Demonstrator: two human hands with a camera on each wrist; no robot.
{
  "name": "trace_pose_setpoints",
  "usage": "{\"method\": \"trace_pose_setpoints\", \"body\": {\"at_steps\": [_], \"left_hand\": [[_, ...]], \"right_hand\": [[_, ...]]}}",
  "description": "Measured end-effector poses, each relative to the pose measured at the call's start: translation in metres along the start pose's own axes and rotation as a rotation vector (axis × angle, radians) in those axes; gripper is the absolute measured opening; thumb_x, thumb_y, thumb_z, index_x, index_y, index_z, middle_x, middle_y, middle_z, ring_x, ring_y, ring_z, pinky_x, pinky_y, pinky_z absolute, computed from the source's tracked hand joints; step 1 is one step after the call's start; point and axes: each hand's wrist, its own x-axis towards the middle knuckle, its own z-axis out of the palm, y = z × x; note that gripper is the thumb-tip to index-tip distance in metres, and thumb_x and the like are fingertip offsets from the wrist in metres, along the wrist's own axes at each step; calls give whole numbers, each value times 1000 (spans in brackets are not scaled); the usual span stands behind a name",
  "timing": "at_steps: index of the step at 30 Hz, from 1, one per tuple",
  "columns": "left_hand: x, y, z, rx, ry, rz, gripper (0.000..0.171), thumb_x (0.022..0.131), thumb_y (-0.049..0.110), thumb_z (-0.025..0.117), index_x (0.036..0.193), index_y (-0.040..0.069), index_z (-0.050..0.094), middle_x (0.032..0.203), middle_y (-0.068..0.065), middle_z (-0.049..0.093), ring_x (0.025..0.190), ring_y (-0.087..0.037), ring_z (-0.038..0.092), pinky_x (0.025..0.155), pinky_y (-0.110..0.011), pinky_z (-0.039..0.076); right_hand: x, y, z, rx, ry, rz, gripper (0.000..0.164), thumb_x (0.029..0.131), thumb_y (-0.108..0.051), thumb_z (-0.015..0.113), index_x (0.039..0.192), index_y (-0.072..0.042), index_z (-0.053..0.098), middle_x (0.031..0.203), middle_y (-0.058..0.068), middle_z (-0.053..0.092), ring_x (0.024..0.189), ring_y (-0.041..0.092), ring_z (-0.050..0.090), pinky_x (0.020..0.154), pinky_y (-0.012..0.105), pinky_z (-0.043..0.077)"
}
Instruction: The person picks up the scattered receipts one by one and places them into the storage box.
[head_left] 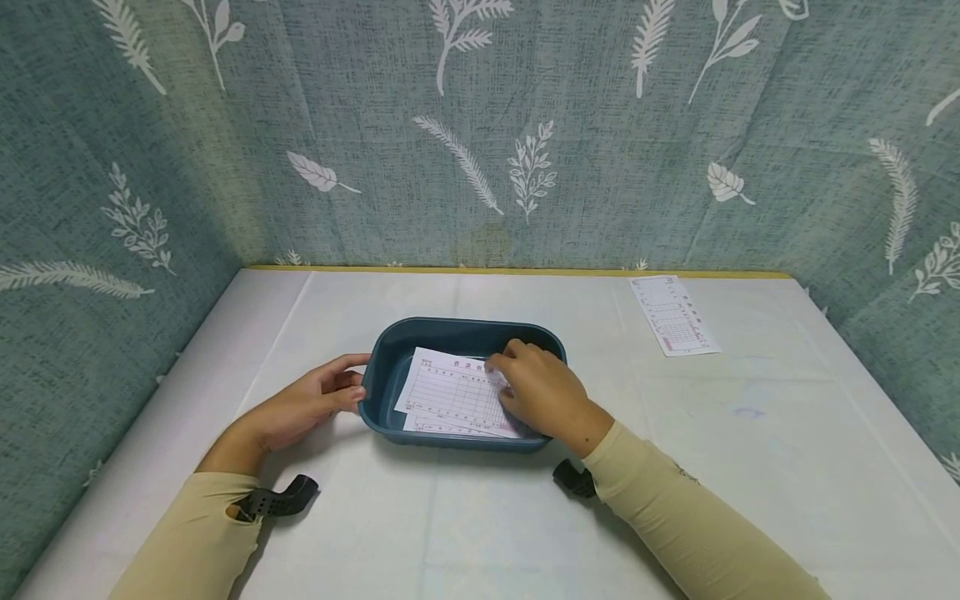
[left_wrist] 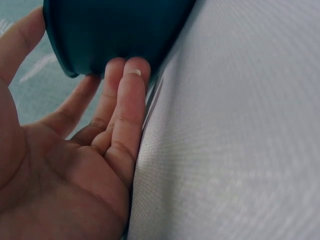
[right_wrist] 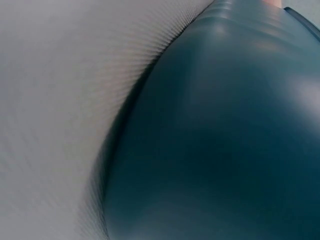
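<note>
A dark blue plastic basin (head_left: 465, 443) with rounded corners stands on the white-covered table. Printed receipt slips (head_left: 450, 392) lie overlapping inside it, ruled with lines and red and dark print. My right hand (head_left: 543, 392) reaches over the basin's right end, its thumb and fingertips pinching the right part of the top slip. In the right wrist view the basin's outer wall (right_wrist: 215, 140) hides that hand's fingers. My left hand (head_left: 315, 398) touches the basin's left end from outside; the left wrist view shows its fingers (left_wrist: 127, 110) extended against the wall.
Another receipt slip (head_left: 677, 317) lies on the table at the back right. The white tabletop (head_left: 480, 525) ends at a yellow edge (head_left: 420, 269) by a green leaf-patterned cloth (head_left: 390, 108). Black wrist mounts (head_left: 281, 497) stick out from both sleeves.
</note>
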Motion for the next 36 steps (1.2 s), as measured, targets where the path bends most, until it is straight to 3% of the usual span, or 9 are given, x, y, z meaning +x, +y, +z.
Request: {"method": "trace_pose_setpoints", "body": {"at_steps": [14, 20, 30, 36], "left_hand": [[5, 3, -1, -5, -13, 16, 65, 99, 20, 62, 154, 4, 30, 127, -20, 51, 108, -15, 55, 89, -19, 49], [4, 5, 0, -5, -6, 27, 64, 99, 19, 62, 153, 4, 31, 126, -20, 52, 107, -15, 54, 89, -19, 49], [0, 4, 0, 8, -8, 17, 63, 100, 20, 61, 153, 4, 31, 127, -22, 52, 107, -15, 55, 89, -21, 49], [0, 0, 0, 7, -14, 20, 63, 100, 21, 60, 153, 5, 31, 129, -25, 51, 108, -15, 56, 90, -21, 49]], "right_hand": [[-1, 4, -3, -38, -7, -28, 37, 86, -23, 79, 121, -16, 72, 112, 8, 67, 97, 22, 63, 84, 35, 54], [-2, 5, -4, -37, 38, -56, 34, 90, -25, 75, 122, -16, 72, 113, 7, 66, 100, 23, 61, 85, 36, 53], [-1, 9, -2, 99, 177, -126, 25, 91, -21, 72, 116, -15, 74, 111, 5, 66, 102, 23, 61, 88, 42, 51], [-3, 13, -5, 207, 232, -119, 25, 91, -17, 71, 116, -13, 73, 113, 5, 66, 109, 25, 61, 98, 47, 48]]}}
